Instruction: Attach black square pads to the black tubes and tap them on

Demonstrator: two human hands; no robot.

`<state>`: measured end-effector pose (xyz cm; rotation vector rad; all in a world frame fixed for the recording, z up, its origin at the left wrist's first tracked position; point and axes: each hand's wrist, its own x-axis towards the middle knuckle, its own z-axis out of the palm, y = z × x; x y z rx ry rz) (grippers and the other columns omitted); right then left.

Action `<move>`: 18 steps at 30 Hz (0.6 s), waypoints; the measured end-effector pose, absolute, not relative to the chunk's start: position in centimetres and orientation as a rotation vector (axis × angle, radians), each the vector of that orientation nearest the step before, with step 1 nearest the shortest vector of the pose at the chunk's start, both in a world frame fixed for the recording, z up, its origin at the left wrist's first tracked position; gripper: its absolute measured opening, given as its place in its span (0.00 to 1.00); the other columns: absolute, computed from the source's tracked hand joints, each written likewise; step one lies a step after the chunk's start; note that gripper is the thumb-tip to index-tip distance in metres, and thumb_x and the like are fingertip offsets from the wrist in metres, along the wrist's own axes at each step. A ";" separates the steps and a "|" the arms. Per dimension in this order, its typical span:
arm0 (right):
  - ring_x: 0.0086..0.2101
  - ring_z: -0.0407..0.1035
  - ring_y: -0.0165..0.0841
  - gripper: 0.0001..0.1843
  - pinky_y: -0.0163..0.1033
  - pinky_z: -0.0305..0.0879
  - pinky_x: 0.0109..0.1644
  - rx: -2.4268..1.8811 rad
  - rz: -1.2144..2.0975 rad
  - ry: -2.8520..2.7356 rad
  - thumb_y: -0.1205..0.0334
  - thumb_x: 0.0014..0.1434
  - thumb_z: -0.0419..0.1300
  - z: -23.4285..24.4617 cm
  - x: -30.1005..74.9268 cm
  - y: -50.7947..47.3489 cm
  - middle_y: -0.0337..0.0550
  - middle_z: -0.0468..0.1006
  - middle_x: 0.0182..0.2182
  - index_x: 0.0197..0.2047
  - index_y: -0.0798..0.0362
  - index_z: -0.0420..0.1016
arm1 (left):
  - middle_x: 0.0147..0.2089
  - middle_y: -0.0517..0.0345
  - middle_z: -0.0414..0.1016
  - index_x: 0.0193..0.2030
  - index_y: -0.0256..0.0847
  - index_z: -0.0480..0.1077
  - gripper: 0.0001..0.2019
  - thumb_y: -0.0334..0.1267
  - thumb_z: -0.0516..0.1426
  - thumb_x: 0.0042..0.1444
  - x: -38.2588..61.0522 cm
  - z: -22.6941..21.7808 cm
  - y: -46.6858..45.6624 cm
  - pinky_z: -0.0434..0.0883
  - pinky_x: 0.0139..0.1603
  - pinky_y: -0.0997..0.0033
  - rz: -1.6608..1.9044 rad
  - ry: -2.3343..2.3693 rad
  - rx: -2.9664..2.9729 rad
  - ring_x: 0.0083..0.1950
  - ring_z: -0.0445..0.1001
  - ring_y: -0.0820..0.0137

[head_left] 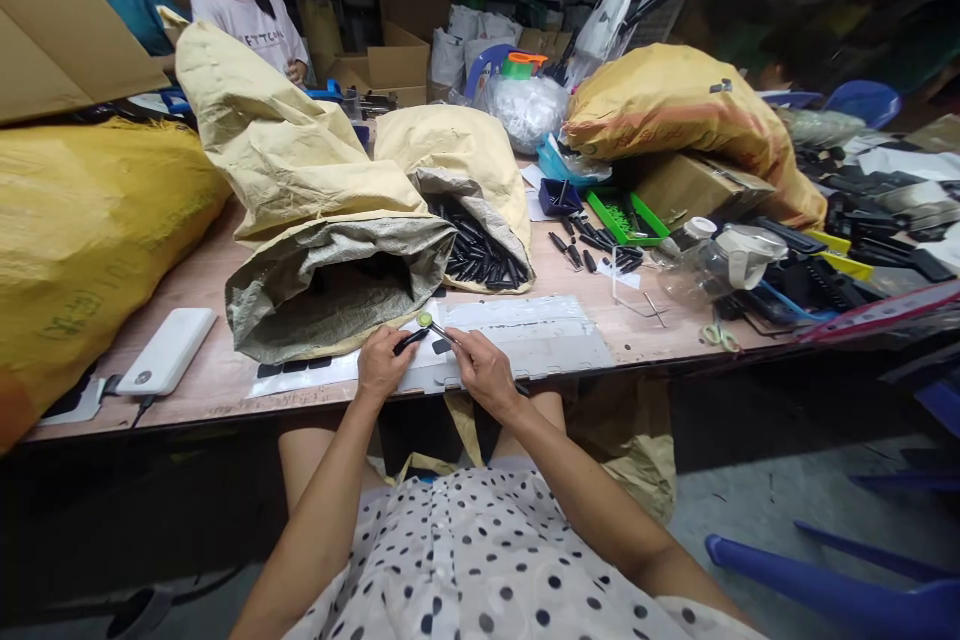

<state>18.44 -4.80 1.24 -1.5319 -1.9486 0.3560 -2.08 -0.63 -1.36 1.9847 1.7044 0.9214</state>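
My left hand (382, 365) is closed around a small black stick-shaped part (411, 339) at the table's near edge. My right hand (482, 372) is pinched on a thin metal tool (442, 333) whose tip meets a small green-yellow piece (424, 320) at the end of the black part. Both hands rest over a white plastic sheet (540, 335) on the wooden table (210, 370). Just behind them lie two open tan sacks; the right sack (465, 170) spills several black parts (480, 250), the left sack (330, 280) gapes dark inside.
A white power bank (166, 350) lies at the left by a big yellow sack (82, 240). At the right are loose black parts (592, 245), a green tray (626, 217), a clear bottle (705, 260), small scissors (720, 335). A person in a light shirt (251, 20) sits across.
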 end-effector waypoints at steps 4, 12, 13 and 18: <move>0.42 0.75 0.34 0.20 0.34 0.71 0.47 -1.541 0.366 -1.945 0.64 0.69 0.53 1.3 18.2 -4.9 0.42 0.81 0.39 0.59 0.43 0.78 | 0.37 0.57 0.78 0.41 0.47 0.82 0.08 0.39 0.63 0.56 -2.0 -1.4 -0.6 0.74 0.46 0.66 0.936 1.702 1.972 0.42 0.77 0.63; 0.41 0.75 0.34 0.19 0.35 0.71 0.47 -1.442 0.398 -1.966 0.64 0.68 0.54 0.8 17.5 -5.4 0.41 0.81 0.39 0.59 0.42 0.78 | 0.37 0.58 0.78 0.41 0.46 0.81 0.07 0.38 0.63 0.56 -1.9 -1.4 -0.5 0.74 0.46 0.67 0.934 1.702 1.927 0.43 0.77 0.64; 0.41 0.75 0.34 0.19 0.35 0.71 0.46 -1.451 0.407 -1.966 0.64 0.68 0.54 0.6 17.4 -5.4 0.41 0.81 0.40 0.58 0.42 0.78 | 0.38 0.58 0.78 0.41 0.47 0.81 0.07 0.38 0.63 0.56 -1.8 -1.3 -0.5 0.74 0.46 0.67 0.932 1.700 1.924 0.43 0.77 0.64; 0.43 0.75 0.34 0.19 0.36 0.70 0.47 -1.488 0.360 -1.914 0.63 0.68 0.53 0.6 17.4 -3.6 0.41 0.81 0.42 0.57 0.42 0.79 | 0.38 0.58 0.78 0.41 0.46 0.81 0.08 0.37 0.64 0.55 -1.7 -1.2 -0.5 0.74 0.48 0.66 0.936 1.689 1.925 0.44 0.77 0.63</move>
